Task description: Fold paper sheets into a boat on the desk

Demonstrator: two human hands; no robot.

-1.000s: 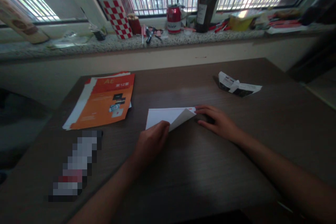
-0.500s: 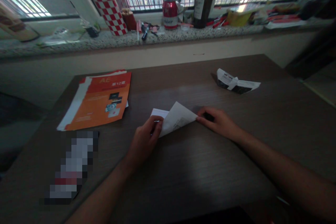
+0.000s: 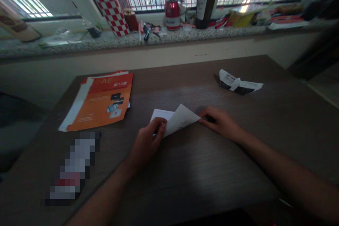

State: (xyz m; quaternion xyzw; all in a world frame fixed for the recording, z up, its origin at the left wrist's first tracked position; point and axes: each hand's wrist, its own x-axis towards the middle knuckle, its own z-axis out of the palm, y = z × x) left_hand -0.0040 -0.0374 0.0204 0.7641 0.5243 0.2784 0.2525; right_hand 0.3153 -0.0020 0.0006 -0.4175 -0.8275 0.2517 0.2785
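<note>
A white sheet of paper, partly folded into a pointed shape, lies between my hands just over the brown table. Faint print shows on its near side, and a flat white part sticks out behind at the left. My left hand pinches its left edge between thumb and fingers. At the paper's right tip, my right hand holds the corner with thumb and fingertips. Farther back to the right sits a folded paper boat with black and white print.
An orange booklet lies on loose sheets at the table's left. Nearer me is a pixelated dark-edged object. The granite windowsill bears a red can, a dark drink cup, a checkered container and small clutter.
The paper's folded flap has shifted slightly right, and more of the flat white part shows behind it. Both hands keep hold of the paper, almost in the same places.
</note>
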